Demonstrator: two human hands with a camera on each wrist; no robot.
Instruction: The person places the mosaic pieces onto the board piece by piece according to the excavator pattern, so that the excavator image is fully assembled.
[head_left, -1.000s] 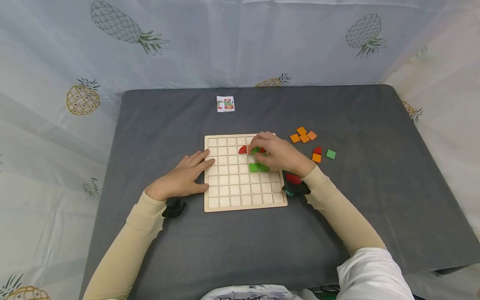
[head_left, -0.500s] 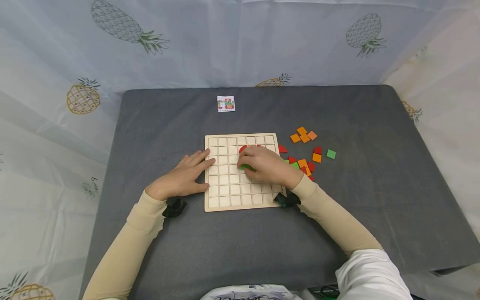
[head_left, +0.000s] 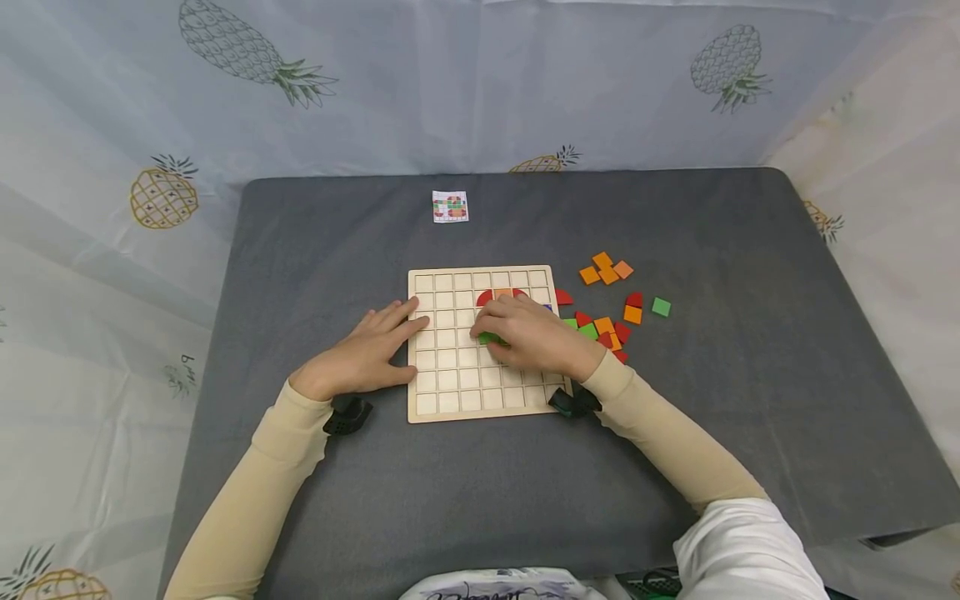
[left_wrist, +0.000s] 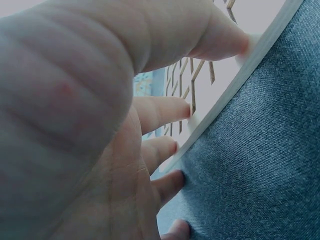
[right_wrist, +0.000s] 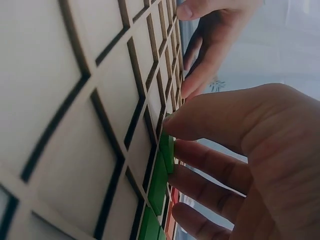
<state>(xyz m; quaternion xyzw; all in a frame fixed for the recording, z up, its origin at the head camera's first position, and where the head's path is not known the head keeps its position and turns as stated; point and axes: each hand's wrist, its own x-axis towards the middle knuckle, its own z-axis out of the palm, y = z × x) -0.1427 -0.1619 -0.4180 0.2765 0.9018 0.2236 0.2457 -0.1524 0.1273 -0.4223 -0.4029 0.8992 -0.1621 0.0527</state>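
A wooden grid board lies on the table, divided into square cells. On its left edge rests my left hand, fingers spread and straight; the left wrist view has the thumb and fingertips touching the rim. Over the middle of the board, my right hand pinches a green tile between thumb and fingers, at the grid's surface. More green tiles lie in neighbouring cells. In an upper row sit red rounded tiles and an orange tile. My right hand hides part of the board.
Right of the board lie loose orange tiles, red and green tiles, and a lone green square. A small printed pattern card lies behind the board. The table has a grey cloth.
My right hand has moved left and toward me, from the upper rows to the middle, with a green tile; over the last half second it barely shifts. My left hand stays put.
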